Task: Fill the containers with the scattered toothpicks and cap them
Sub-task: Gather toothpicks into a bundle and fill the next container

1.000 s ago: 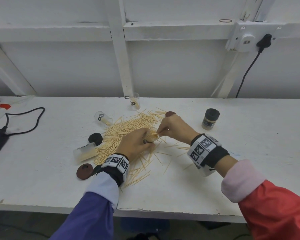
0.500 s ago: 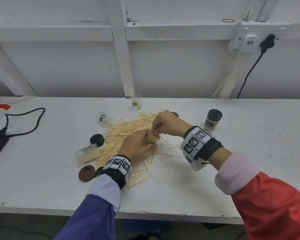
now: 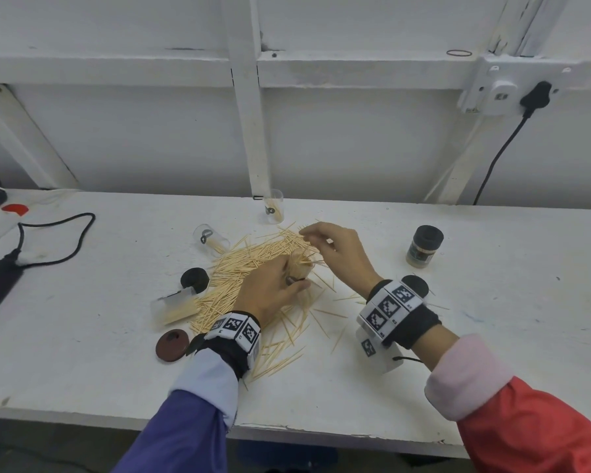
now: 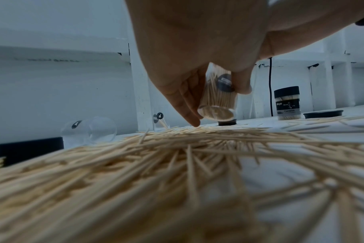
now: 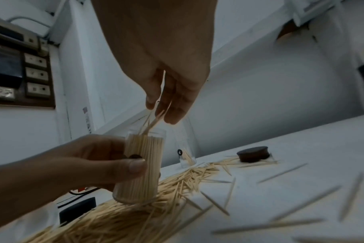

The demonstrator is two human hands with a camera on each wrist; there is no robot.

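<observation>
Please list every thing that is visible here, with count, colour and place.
toothpicks: many, pale wood, heaped mid-table
held jar: one, clear, nearly full, above heap
open jars: two, clear, behind heap; one upright, one lying
box: one, clear, left of heap
capped jar: one, black lid, right
black lids: two, beside heap and right wrist
brown lids: two, front left and behind heap
cable: black, far left
left hand: grips held jar
right hand: pinches toothpicks over jar

Head view looks down from above; both wrist views sit low and close, sharing the toothpick pile [image 3: 253,268]
</observation>
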